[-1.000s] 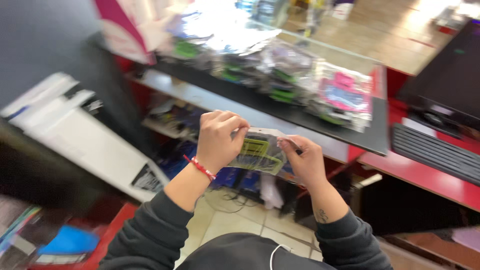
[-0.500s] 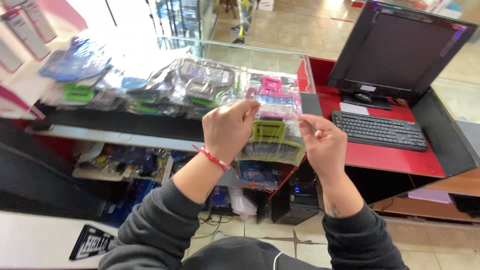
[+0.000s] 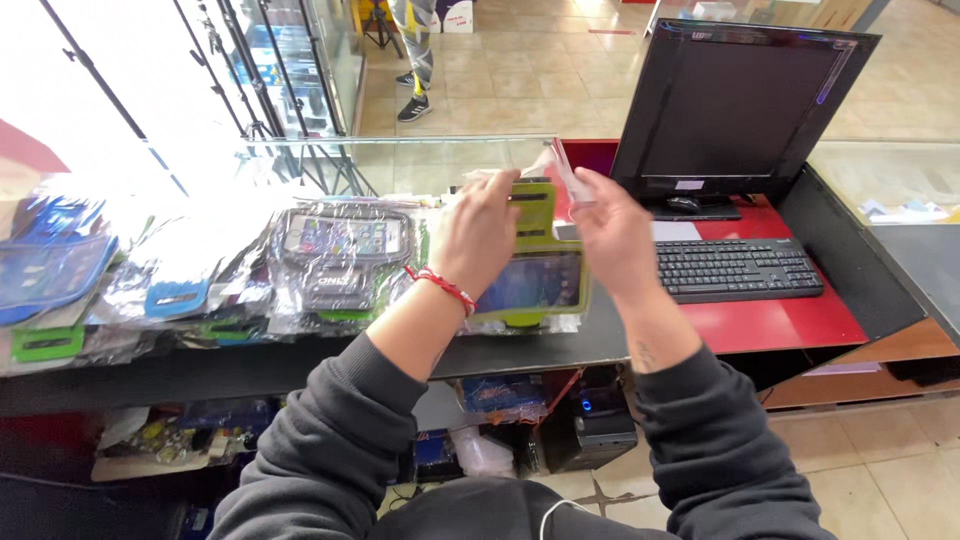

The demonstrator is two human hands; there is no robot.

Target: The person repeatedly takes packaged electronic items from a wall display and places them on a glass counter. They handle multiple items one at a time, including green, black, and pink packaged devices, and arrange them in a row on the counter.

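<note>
Raised higher since half a second ago, the green armband pouch (image 3: 535, 255) in clear wrap is gripped by the left hand (image 3: 475, 232) and the right hand (image 3: 612, 232), just left of the black keyboard (image 3: 738, 268), above the counter (image 3: 560, 340).

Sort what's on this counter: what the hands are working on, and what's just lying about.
In hand:
- green armband phone pouch in clear wrap
- left hand and right hand, both gripping its top

Lying about:
- black armband pouch
- blue pouches
- keyboard
- monitor
</note>
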